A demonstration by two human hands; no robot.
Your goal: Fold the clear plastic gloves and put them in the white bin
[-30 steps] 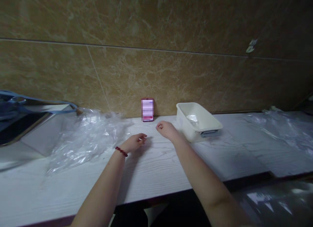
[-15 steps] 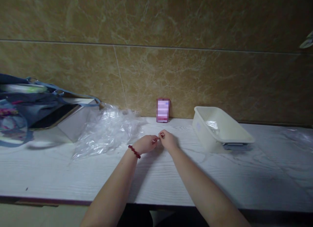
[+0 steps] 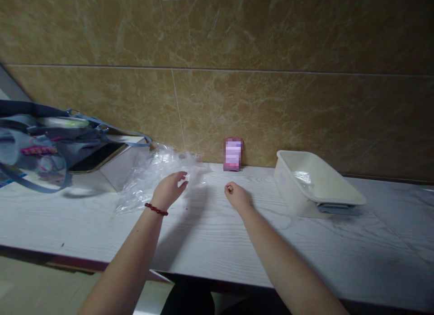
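Note:
My left hand (image 3: 170, 188), with a dark red bead bracelet (image 3: 156, 209) at the wrist, hovers at the near right side of a heap of clear plastic bags (image 3: 142, 181). Its thumb and fingers are apart, and nothing shows between them. My right hand (image 3: 237, 195) is closed, fingers curled in a pinch, over the white wood-grain table (image 3: 210, 251). Whatever it may hold is too small to make out. Just beyond it a phone (image 3: 232, 154) with a lit, blurred screen leans against the wall.
A cream plastic bin (image 3: 291, 193) stands at the right with something clear and shiny inside. On the left, a blue bag (image 3: 44, 148) and a dark flat device (image 3: 98, 157) rest by a white box (image 3: 118, 175). A brown marbled wall (image 3: 217, 102) closes off the back.
My hands were together in the middle; the left has moved away leftward toward the plastic bags and opened. The right stays closed near the same place. The view has shifted slightly left.

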